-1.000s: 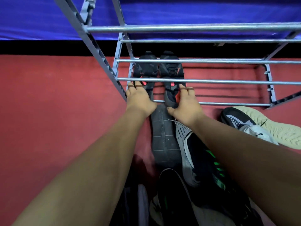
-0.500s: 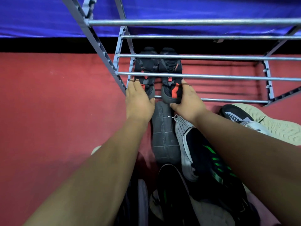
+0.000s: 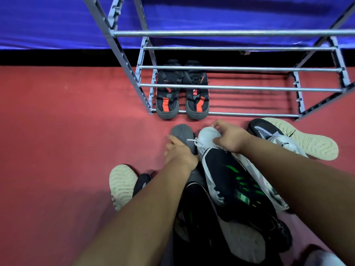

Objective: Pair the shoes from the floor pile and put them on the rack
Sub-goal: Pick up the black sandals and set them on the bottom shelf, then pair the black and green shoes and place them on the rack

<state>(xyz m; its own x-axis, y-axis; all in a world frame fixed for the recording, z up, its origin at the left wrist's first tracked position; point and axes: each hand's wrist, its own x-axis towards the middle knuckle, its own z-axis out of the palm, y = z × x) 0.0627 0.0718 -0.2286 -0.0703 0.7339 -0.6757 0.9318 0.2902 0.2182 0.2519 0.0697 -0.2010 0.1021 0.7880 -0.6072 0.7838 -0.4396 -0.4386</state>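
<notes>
A pair of dark grey shoes with orange stripes (image 3: 181, 96) stands side by side on the lowest bars of the metal rack (image 3: 221, 87), at its left end. In front of the rack lies a pile of shoes. My left hand (image 3: 178, 150) grips a grey sole-up shoe (image 3: 183, 134) at the pile's front. My right hand (image 3: 229, 138) curls over the toe of a white, black and green sneaker (image 3: 228, 177) beside it.
A black and white sneaker with a cream sole (image 3: 299, 138) lies to the right of the pile. Its cream-soled match (image 3: 123, 184) lies sole-up to the left of my left arm. More dark shoes (image 3: 201, 223) sit under my arms. Red floor (image 3: 67, 131) stretches left; a blue cloth (image 3: 57, 22) hangs behind.
Both hands have let go of the orange-striped pair on the rack and drawn back to the pile. The left now grips the grey shoe, the right the white and black sneaker.
</notes>
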